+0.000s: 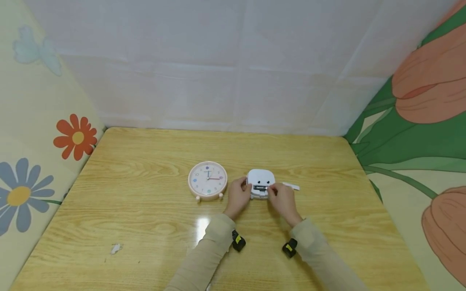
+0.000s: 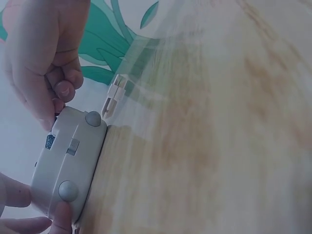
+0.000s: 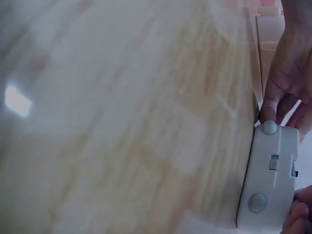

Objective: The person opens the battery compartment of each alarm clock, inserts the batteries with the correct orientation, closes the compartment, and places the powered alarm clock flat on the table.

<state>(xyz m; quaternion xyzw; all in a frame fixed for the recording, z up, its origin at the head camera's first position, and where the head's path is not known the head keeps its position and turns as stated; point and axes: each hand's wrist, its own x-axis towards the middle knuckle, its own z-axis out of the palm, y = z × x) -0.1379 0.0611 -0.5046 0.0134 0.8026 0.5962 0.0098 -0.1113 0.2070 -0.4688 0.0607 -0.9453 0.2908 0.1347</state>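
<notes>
A small white desk clock (image 1: 260,176) lies with its back up, two dark knobs above an uncovered battery slot (image 1: 259,193). Its two round feet and thick edge show in both wrist views. My left hand (image 1: 238,198) holds the clock's left side, thumb near the back's edge and fingers against the side. At the slot's right end, the thumb and forefinger of my right hand (image 1: 284,201) pinch a dark battery (image 1: 259,188), which sits at least partly in the slot; the fingertips cover its end. In the left wrist view, the right hand's other fingers are curled.
A slim white battery cover (image 1: 291,186) lies just right of the clock. To the left, a round pink alarm clock (image 1: 208,180) rests face up. A small whitish scrap (image 1: 116,248) is at the wooden table's (image 1: 153,226) left front. Fabric walls stand behind and beside.
</notes>
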